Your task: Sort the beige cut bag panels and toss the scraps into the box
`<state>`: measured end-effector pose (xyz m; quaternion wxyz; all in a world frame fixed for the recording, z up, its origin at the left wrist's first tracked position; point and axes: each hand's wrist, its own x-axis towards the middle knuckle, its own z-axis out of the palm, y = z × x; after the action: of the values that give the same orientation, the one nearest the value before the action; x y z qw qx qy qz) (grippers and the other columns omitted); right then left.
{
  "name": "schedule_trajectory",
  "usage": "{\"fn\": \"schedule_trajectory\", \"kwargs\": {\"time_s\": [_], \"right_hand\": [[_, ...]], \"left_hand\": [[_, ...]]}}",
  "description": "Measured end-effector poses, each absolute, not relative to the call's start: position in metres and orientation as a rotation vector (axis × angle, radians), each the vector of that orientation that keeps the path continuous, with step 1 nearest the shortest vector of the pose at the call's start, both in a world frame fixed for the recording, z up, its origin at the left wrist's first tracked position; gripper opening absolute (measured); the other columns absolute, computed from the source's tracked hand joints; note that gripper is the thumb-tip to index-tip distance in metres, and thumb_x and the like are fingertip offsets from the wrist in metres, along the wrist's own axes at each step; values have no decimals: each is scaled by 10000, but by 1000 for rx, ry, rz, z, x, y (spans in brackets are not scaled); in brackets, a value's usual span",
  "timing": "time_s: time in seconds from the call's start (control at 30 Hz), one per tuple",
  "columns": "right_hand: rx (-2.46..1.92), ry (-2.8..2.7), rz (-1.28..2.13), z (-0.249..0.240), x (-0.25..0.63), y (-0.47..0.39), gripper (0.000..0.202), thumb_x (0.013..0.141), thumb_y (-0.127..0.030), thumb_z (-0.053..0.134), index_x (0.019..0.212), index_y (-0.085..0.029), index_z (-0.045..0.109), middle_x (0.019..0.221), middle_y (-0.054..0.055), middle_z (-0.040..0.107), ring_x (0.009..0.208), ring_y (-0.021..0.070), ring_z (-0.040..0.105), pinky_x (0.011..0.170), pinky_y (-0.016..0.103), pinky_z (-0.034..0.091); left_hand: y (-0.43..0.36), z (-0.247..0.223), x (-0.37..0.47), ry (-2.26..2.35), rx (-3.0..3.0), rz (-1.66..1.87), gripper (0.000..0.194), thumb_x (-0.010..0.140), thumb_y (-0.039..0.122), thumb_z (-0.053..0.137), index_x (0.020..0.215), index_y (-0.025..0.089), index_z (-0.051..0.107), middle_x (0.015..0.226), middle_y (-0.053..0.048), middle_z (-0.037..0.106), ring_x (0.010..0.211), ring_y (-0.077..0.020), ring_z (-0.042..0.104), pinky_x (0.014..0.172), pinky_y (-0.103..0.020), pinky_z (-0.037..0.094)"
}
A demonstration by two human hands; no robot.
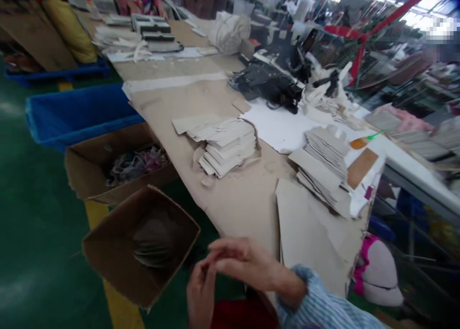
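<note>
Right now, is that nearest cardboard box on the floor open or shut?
Open: the box has no closed top, and pale stacked sheets show inside.

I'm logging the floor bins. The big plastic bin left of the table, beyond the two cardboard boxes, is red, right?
Not red: the head view shows the plastic bin is blue. It does sit left of the table, beyond the two cardboard boxes.

Blue bin (77,113), brown cardboard box (118,259), blue-and-white striped sleeve (323,307), green floor (36,214)
</note>
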<state>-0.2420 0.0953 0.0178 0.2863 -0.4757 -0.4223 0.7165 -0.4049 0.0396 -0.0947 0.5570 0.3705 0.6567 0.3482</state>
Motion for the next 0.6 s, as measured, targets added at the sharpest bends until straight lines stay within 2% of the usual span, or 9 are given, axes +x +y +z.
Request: {"fn": "schedule_trajectory", "kwargs": {"time_s": [0.07,0.1,0.17,0.2,0.27,0.33,0.47,0.6], "right_hand": [[-1744,-1085,1305,22,-140,66,545,876,-604,662,1250,-207,658,1209,110,713,1048,231,680,971,395,542],[-1939,-1026,1011,18,-88,51,619,850,-652,639,1264,-191,639,1214,139,703,1024,255,681,950,429,553],[-2241,-943,654,2,12,17,780,792,-737,605,1303,-148,606,1293,210,659,1057,325,683,930,494,569],[-2341,-966,553,-10,57,0,825,786,-756,572,1319,-127,598,1340,241,631,1137,365,660,973,527,554],[-2489,-1119,399,-33,130,-30,861,819,-742,476,1320,-53,600,1383,294,599,1308,437,563,1139,598,429],[-2583,-1182,284,-55,182,-49,860,876,-708,391,1362,-20,567,1433,300,565,1382,440,501,1192,598,368],[-2614,-1160,267,-76,230,-55,809,966,-636,299,1429,-8,514,1472,290,534,1402,405,487,1192,547,379],[-2623,-1090,219,-69,246,-45,800,994,-616,307,1499,-14,459,1542,286,459,1452,440,398,1197,596,334]], "left_hand": [[23,-72,-340,1373,966,758,478,858,652,644,929,186,729,914,-97,766,885,-258,725,832,-354,589],[17,-62,-308,1320,1014,715,433,883,598,627,965,185,730,964,-110,770,930,-262,728,867,-359,585],[12,-46,-247,1242,1109,635,418,896,496,606,1127,165,713,1145,-155,760,1074,-282,717,952,-384,572],[12,-40,-218,1234,1158,602,466,889,452,604,1233,147,678,1269,-181,724,1172,-295,688,1008,-404,554],[13,-32,-166,1260,1237,536,609,855,378,611,1394,99,570,1452,-222,614,1334,-320,597,1109,-446,497],[16,-28,-122,1289,1272,484,690,828,342,610,1445,53,494,1488,-251,565,1375,-328,556,1149,-462,458],[18,-20,-59,1353,1275,455,599,821,346,584,1347,67,522,1331,-229,642,1209,-305,631,1093,-447,477],[15,-11,-21,1444,1233,449,562,776,366,615,1268,102,548,1231,-207,686,1109,-314,661,1019,-450,504]]}}
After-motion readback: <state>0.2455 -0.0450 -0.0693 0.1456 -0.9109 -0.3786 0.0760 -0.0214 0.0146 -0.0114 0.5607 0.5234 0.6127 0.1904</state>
